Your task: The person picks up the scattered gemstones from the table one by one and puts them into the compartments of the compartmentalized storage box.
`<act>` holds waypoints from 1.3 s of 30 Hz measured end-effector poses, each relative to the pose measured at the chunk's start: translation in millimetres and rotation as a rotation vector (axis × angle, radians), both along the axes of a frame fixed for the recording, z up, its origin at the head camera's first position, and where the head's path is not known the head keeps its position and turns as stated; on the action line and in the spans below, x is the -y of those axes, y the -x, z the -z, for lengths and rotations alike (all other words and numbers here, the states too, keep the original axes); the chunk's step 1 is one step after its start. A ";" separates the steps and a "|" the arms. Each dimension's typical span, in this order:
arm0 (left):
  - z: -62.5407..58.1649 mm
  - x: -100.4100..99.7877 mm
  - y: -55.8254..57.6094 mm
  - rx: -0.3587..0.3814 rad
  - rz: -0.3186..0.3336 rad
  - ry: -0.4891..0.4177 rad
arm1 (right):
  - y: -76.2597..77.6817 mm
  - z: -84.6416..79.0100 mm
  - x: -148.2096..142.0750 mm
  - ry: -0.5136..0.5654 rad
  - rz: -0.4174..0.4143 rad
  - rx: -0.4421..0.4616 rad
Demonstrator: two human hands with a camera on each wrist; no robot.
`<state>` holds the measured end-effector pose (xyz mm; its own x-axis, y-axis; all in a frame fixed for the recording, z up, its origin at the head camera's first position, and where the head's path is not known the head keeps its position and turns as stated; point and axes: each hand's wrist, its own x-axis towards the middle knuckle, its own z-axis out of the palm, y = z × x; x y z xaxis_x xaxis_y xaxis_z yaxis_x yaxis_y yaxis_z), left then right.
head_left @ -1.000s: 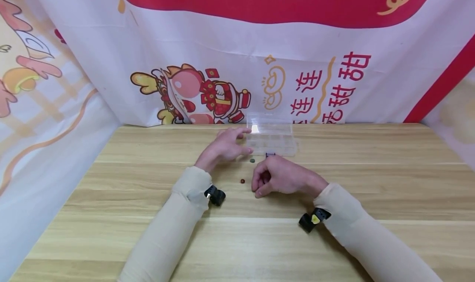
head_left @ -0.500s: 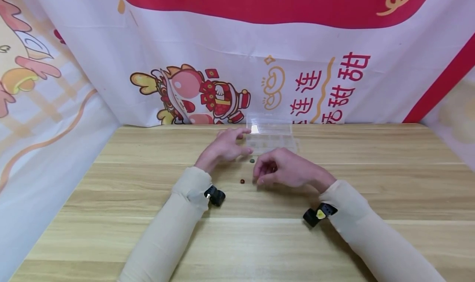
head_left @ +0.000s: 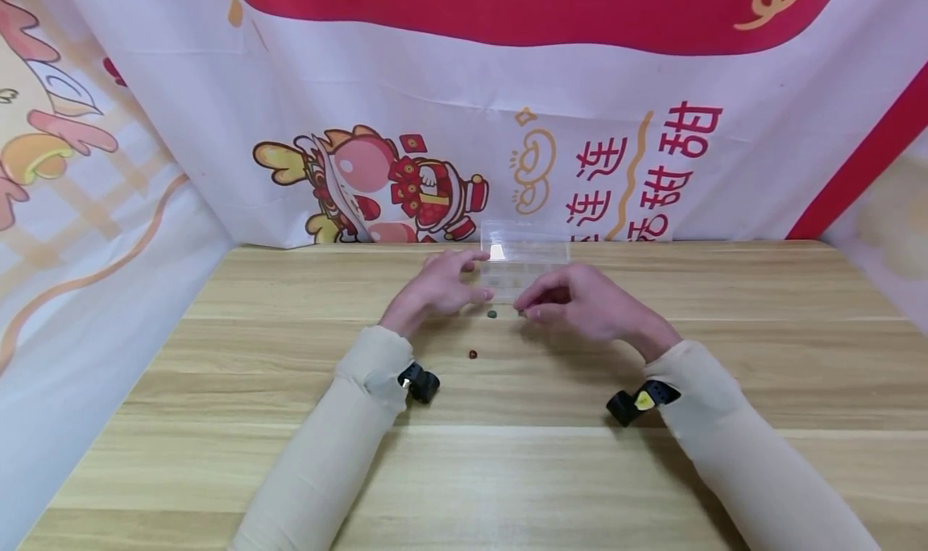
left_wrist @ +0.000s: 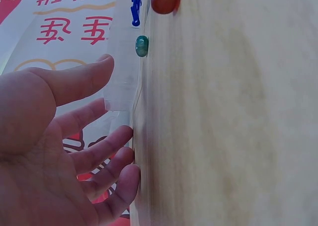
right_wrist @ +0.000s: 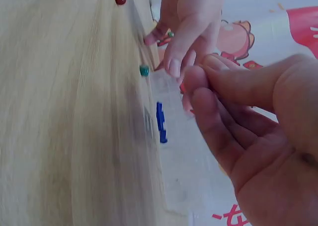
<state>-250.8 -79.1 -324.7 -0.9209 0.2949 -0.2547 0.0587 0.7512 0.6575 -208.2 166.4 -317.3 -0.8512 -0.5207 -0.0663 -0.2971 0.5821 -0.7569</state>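
A clear plastic compartment box (head_left: 503, 283) stands at the table's back with its lid raised; a blue clasp (right_wrist: 160, 121) shows on its front. My left hand (head_left: 445, 283) is at the box's left end, thumb and fingers spread and relaxed, holding nothing. Just in front of the box's right part, my right hand (head_left: 580, 303) pinches thumb and fingertips together. A tiny bead-like thing shows at those fingertips in the head view; the fingers hide it in the right wrist view. A green bead (left_wrist: 142, 46) lies before the box, and a reddish-brown bead (head_left: 473, 354) lies nearer me.
The wooden table (head_left: 464, 478) runs back to a printed cloth (head_left: 435, 76) hanging behind the box. Another printed cloth (head_left: 94, 237) hangs along the left side. Each wrist carries a small black camera (head_left: 419, 382).
From low over the table, my right hand has risen and moved away from me to the box's front edge, fingertips together. My left hand, the box and both loose beads have stayed put.
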 end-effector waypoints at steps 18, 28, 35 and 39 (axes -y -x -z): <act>0.4 -1.5 -1.6 0.007 -0.018 -0.018 | 15.4 11.8 -9.4 -0.056 0.304 -0.209; 1.5 -0.8 -0.7 0.020 -0.022 -0.026 | 18.5 17.0 -11.6 -0.130 0.322 -0.263; 0.4 -0.3 -0.5 0.021 -0.013 -0.034 | 20.2 18.8 -9.5 -0.153 0.328 -0.266; -0.1 -0.4 -1.2 0.015 -0.007 -0.029 | 21.2 18.9 -10.3 -0.176 0.322 -0.255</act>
<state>-249.6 -78.6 -324.5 -0.9192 0.2957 -0.2600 0.0431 0.7319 0.6800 -229.5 176.7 -336.3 -0.9687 -0.2260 0.1028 -0.2439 0.7887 -0.5643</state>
